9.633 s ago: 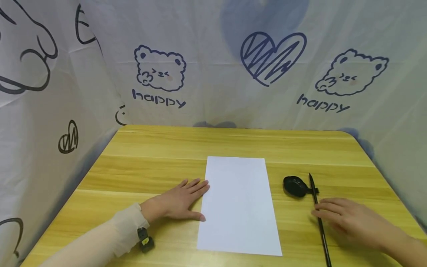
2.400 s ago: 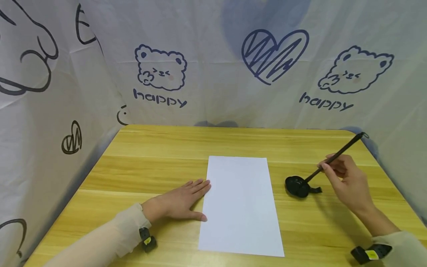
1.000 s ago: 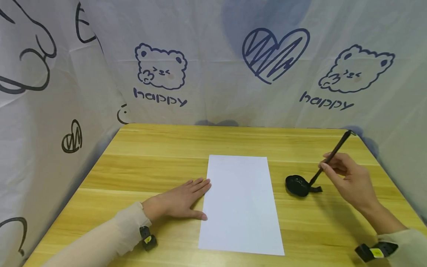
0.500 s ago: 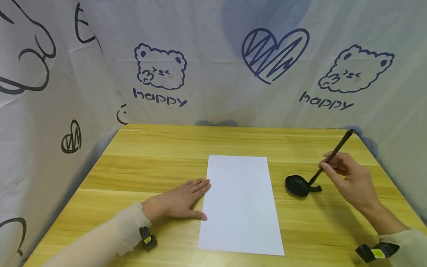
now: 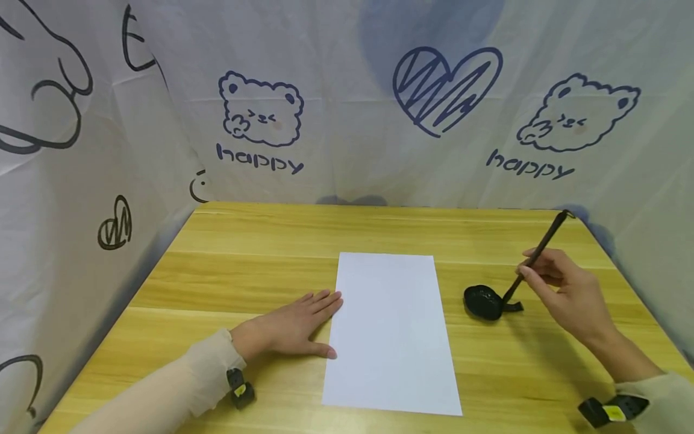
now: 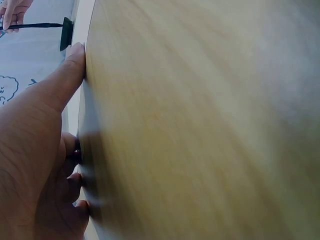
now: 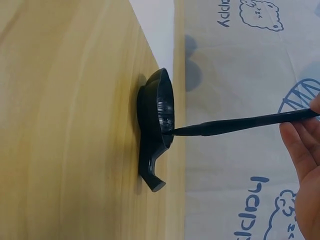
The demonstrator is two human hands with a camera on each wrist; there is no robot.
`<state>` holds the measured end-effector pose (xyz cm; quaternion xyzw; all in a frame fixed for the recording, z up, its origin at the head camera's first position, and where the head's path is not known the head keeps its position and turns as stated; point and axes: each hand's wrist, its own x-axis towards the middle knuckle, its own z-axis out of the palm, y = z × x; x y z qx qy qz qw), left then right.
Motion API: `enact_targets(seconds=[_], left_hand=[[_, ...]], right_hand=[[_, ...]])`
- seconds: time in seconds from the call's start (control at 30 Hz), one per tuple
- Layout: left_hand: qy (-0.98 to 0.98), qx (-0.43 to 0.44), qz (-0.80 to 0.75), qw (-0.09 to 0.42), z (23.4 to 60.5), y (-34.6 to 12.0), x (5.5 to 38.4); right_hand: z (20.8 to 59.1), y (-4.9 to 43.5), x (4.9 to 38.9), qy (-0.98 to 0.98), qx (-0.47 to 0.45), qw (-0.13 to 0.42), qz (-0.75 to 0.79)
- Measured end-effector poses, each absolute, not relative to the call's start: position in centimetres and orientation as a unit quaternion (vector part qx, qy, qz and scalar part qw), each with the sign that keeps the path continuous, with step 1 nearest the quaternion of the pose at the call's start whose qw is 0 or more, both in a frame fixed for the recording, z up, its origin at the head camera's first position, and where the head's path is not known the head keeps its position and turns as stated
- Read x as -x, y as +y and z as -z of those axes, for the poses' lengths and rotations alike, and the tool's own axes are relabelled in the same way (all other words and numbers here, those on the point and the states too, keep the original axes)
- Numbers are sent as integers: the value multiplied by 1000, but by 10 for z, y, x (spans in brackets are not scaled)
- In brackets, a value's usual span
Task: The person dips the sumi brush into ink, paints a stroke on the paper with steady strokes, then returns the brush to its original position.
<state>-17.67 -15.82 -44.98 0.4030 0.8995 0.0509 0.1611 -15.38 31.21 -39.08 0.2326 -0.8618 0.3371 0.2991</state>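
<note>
On the right side of the table, my right hand [image 5: 572, 295] pinches a black calligraphy brush [image 5: 546, 241] between thumb and fingers. The brush slants up to the right, with its looped end on top. Its tip is at the rim of a black ink dish [image 5: 481, 302], on the side near the dish's short curved handle. In the right wrist view the pointed brush tip [image 7: 172, 132] lies against that rim, and some wet shine shows inside the dish. My left hand [image 5: 290, 325] rests flat, fingers spread, with fingertips and thumb on the left edge of a blank white paper sheet [image 5: 393, 337].
The wooden table [image 5: 249, 235] has rounded far corners. Behind it hangs a white curtain [image 5: 347, 120] with bear, heart and "happy" drawings, and more of it runs along the left side. Each wrist wears a small black camera [image 5: 240, 389].
Earliest, the brush lay across the dish's handle under my right hand; it was then lifted into the dish. Its tip has since shifted from inside the dish to the rim. My left hand stays put.
</note>
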Motion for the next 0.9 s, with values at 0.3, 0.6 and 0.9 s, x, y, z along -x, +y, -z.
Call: enact_targets(seconds=[0.3,0.6,0.9], left_hand=[[899,-403,-52,162,448,-157,177],[899,-404,-51,159,451,-158,177],[900,-401,-49,162,450,-157,177]], right_hand=[[392,311,152,-870,-238,291,-321],[388,310,152,-865,-232,291,-335],[389,310,152,-868,-243,282,-328]])
